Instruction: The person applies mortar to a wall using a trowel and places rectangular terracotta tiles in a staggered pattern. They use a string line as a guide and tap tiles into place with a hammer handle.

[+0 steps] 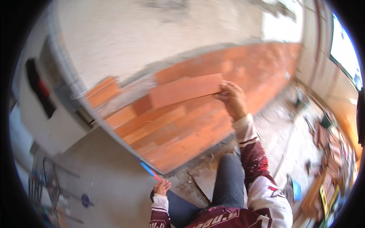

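Note:
My right hand (231, 99) grips the right end of a long, flat terracotta tile (186, 90). The tile lies against or just in front of a wall partly faced with orange-red tiles (182, 142). Its left end overlaps a darker tile in the row; whether it touches the wall I cannot tell. Low by the facing's left corner, my left hand (162, 187) is closed around a thin stick-like tool (147, 168), blue along its length and red near my fingers. Its exact kind is too blurred to make out. A single tile (102, 92) sits higher at the left edge, beside a string line.
Bare grey plaster (163, 34) rises above the tiling. Stacked tiles (334, 152), a blue object (296, 190) and a yellow level-like bar (324, 201) lie on the floor at right. Dark chair-like frames (51, 167) stand at lower left. A dusty floor strip (283, 125) runs along the wall.

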Available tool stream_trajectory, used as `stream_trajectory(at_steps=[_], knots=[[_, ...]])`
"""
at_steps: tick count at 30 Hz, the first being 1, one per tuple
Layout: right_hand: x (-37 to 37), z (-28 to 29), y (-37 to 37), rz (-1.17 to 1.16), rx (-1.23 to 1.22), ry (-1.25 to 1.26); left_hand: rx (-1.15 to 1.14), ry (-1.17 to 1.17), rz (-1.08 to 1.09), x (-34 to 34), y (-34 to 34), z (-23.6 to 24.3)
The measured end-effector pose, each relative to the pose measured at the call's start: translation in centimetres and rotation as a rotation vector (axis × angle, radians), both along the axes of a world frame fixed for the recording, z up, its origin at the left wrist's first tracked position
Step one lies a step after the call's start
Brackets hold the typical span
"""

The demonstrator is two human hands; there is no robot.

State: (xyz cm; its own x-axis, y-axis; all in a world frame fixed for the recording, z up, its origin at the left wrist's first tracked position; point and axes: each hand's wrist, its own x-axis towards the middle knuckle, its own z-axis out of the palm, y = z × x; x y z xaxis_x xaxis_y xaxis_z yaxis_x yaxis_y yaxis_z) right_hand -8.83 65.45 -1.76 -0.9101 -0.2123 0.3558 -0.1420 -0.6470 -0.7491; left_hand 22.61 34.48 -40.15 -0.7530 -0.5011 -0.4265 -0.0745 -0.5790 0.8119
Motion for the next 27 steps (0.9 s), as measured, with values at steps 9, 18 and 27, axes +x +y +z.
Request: stream_trajectory(at_steps=[9, 18, 27], knots=[[10.9, -15.5, 10.0, 0.084, 0.387, -0.171, 0.046, 0.428, -0.65, -10.4, 5.9, 15.6], [17.9, -20.0, 14.3, -0.192, 0.714, -0.17, -0.33, 0.14, -1.523, -13.2, 15.4, 10.1], [21.5, -23.4, 13.3, -0.083, 0.628, -0.285, -0.15, 0.318, -1.068, -16.3, 24.5, 14.5]])
